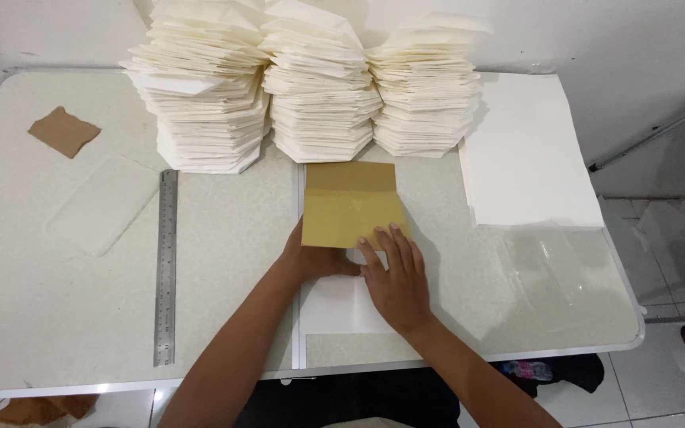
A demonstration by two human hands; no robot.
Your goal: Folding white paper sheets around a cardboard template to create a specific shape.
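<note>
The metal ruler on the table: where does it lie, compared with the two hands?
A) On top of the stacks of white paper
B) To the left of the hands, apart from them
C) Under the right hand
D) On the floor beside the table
B: the metal ruler lies flat on the table, left of the left hand and the right hand, touching neither.

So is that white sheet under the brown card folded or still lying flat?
Folded, it seems: the white sheet shows a crease edge beneath the brown card, pressed by both hands.
</note>
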